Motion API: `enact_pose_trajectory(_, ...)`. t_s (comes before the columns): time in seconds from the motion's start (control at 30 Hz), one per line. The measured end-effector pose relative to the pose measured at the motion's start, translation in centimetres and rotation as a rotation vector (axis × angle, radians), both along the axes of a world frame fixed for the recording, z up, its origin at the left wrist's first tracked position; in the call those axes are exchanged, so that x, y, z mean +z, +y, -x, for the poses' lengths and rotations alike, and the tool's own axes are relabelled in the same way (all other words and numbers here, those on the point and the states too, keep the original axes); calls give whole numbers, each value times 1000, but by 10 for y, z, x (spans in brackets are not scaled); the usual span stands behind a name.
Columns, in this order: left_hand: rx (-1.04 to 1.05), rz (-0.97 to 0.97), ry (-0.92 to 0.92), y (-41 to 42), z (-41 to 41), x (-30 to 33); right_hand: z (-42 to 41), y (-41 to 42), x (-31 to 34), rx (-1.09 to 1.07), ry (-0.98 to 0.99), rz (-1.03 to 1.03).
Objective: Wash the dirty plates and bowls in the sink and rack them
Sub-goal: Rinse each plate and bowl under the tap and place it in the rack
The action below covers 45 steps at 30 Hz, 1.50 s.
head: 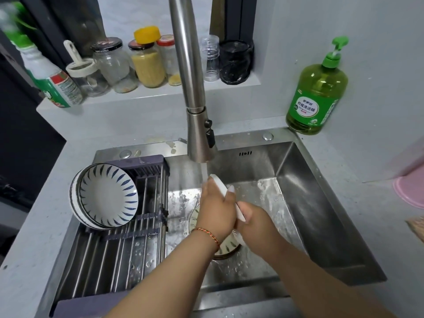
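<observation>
The sink holds the work: water runs from the tap onto a white dish held on edge over the basin. It is seen edge-on, so plate or bowl cannot be told. Its long line runs from far-left, under the stream, to near-right, faces turned sideways. The left hand curls over its upper rim; the right hand grips the lower end. To rinse well, the person should probably turn the dish so water sheets across both faces, keeping both grips firm, since it looks wet and slippery. On the rack to the left, bowls lean tilted. Another plate lies beneath the wrists.
</observation>
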<state>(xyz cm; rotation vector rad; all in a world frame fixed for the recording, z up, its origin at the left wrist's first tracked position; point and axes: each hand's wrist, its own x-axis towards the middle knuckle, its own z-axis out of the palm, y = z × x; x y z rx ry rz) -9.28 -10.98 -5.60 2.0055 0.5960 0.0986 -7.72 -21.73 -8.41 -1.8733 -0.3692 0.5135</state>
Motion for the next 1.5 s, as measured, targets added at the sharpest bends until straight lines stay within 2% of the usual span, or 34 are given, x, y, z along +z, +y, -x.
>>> enact_pose_trajectory(0.1, 8, 39, 1, 10, -10, 4, 5, 0, 3, 8, -3, -5)
enact_pose_trajectory(0.23, 81, 184, 23, 22, -15, 7, 10, 0, 5, -10, 21, -20)
enact_pose_trajectory(0.43, 246, 475, 174, 41, -17, -1, 5, 5, 18, -132, 252, -351)
enact_pose_trajectory(0.6, 221, 552, 328, 46, -1, -32, -13, 9, 22, -176, 455, -622)
enact_pose_trajectory(0.87, 367, 820, 199, 60, 14, -36, -22, 14, 15, -257, 768, -922)
enact_pose_trajectory(1.1, 445, 1090, 1, 79, 23, -32, -21, 17, 1, -364, 973, -937)
enact_pose_trajectory(1.3, 338, 1283, -109, 85, 27, -19, -22, 27, -7, -402, 1033, -899)
enact_pose_trajectory(1.4, 302, 1295, -116, 84, 29, -10, -24, 33, -11, -414, 1054, -850)
enact_pose_trajectory(1.5, 371, 1246, -108, 82, 27, -12, -28, 39, -12, -473, 1006, -785)
